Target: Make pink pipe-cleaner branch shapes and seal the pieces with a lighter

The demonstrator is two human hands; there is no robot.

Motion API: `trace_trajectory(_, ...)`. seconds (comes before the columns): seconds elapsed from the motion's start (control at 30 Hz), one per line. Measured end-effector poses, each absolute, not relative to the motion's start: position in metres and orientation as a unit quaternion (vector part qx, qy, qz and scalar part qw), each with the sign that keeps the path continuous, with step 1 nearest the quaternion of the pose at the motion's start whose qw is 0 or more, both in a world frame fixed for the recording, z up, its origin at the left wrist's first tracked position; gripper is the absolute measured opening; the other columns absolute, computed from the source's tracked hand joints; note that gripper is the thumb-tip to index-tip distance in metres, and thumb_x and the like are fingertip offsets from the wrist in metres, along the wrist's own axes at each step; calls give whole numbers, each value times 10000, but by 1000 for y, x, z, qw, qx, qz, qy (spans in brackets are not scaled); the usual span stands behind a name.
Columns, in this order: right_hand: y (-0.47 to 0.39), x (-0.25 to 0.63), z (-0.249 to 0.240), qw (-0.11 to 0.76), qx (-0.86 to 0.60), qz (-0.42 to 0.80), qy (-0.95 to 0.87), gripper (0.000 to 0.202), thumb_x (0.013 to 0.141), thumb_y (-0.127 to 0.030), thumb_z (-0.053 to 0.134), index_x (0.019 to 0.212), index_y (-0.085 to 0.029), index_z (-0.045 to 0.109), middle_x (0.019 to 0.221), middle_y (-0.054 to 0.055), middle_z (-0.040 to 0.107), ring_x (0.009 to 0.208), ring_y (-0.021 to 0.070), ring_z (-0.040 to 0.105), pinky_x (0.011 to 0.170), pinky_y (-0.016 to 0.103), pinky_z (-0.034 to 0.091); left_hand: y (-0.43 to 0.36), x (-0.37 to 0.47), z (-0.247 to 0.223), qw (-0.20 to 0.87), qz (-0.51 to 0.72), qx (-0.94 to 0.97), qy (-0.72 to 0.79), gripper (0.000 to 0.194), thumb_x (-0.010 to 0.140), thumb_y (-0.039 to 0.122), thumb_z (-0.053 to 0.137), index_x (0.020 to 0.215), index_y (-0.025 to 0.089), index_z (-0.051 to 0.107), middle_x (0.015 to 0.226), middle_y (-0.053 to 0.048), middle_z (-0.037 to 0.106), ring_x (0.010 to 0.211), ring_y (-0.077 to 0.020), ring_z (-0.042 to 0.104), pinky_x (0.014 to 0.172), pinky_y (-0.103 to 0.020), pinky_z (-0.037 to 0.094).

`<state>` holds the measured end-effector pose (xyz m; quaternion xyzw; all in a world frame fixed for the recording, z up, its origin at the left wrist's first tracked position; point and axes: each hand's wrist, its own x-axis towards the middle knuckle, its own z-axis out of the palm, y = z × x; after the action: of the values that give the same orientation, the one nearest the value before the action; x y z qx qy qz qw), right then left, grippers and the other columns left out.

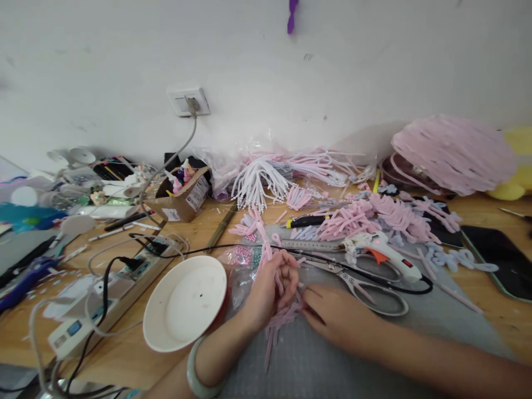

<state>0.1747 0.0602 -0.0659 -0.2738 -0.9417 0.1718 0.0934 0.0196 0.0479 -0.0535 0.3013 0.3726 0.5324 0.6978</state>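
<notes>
My left hand [274,285], with a pale bangle on its wrist, is closed around a pink fuzzy stem [265,238] that rises above the fingers. My right hand [322,310] lies just to its right, fingers pinched at the edge of a pile of short pink pieces [285,317]; what is between its fingertips is too small to make out. Both hands are over the grey cutting mat [332,371]. Large scissors [353,282] lie beyond the right hand, partly under a black cable.
A white bowl [187,305] and a power strip [116,293] stand at the left. Beyond the hands lie a steel ruler [311,244], a glue gun [386,255], pink stems [349,221] and white stems [260,180]. A phone [502,260] is at the right.
</notes>
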Motion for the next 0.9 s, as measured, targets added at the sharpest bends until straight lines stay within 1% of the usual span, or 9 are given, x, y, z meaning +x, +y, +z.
trace_trajectory(0.1, 63, 193, -60, 113, -306, 227, -918, 105, 815, -139, 473, 807, -166, 574, 762, 42, 621, 690, 156, 576, 622, 255, 435, 46, 22, -56, 697, 523, 313, 379, 305, 831, 463, 415, 756, 171, 466, 456, 75, 487, 235, -22, 280, 255, -120, 204)
trace_trajectory(0.2, 67, 207, -60, 189, -348, 298, -868, 227, 837, -143, 437, 1028, -186, 551, 891, 55, 631, 805, 165, 586, 716, 280, 456, 44, 26, -57, 684, 518, 327, 396, 267, 810, 431, 491, 752, 174, 449, 460, 86, 474, 248, -14, 264, 254, -110, 193)
trace_trajectory(0.3, 70, 215, -63, 267, -395, 383, -791, 333, 849, -169, 418, 1176, -205, 471, 821, 30, 609, 677, 137, 576, 623, 252, 469, 42, 31, -57, 704, 480, 324, 411, 255, 791, 408, 528, 738, 179, 430, 427, 103, 437, 247, -7, 220, 252, -104, 181)
trace_trajectory(0.37, 72, 218, -62, 303, -404, 428, -749, 254, 862, -211, 412, 1085, -204, 532, 733, 10, 574, 573, 117, 535, 536, 229, 447, 39, 34, -58, 727, 435, 328, 419, 271, 785, 424, 530, 731, 177, 433, 415, 101, 428, 246, -11, 235, 250, -108, 193)
trace_trajectory(0.43, 74, 218, -60, 337, -402, 458, -718, 177, 858, -257, 434, 938, -190, 578, 685, 5, 554, 567, 115, 524, 532, 227, 438, 35, 37, -61, 750, 387, 332, 422, 299, 790, 454, 509, 725, 169, 449, 415, 90, 433, 246, -16, 255, 248, -115, 206)
trace_trajectory(0.53, 75, 217, -56, 379, -396, 518, -656, 118, 817, -293, 502, 865, -187, 520, 665, -5, 550, 579, 116, 528, 546, 233, 437, 29, 41, -65, 777, 354, 325, 407, 309, 800, 466, 489, 737, 165, 464, 434, 78, 447, 251, -20, 269, 256, -129, 225)
trace_trajectory(0.63, 73, 214, -55, 361, -385, 574, -626, 139, 764, -276, 555, 807, -197, 448, 648, -26, 549, 555, 103, 515, 539, 225, 421, 26, 43, -68, 776, 387, 310, 389, 273, 773, 433, 552, 761, 175, 461, 449, 94, 421, 267, -14, 242, 271, -129, 192)
trace_trajectory(0.77, 68, 209, -57, 277, -379, 601, -647, 103, 733, -222, 584, 804, -180, 522, 652, -25, 575, 618, 109, 536, 580, 216, 402, 26, 44, -66, 748, 427, 308, 404, 294, 736, 397, 626, 859, 167, 492, 414, 127, 322, 311, -11, 176, 310, -126, 128)
trace_trajectory(0.9, 64, 206, -58, 264, -375, 617, -640, 79, 729, -232, 595, 730, -172, 544, 641, -29, 562, 613, 105, 517, 577, 212, 388, 27, 44, -65, 728, 431, 321, 426, 273, 719, 366, 654, 807, 153, 509, 409, 126, 304, 334, -9, 180, 339, -138, 122)
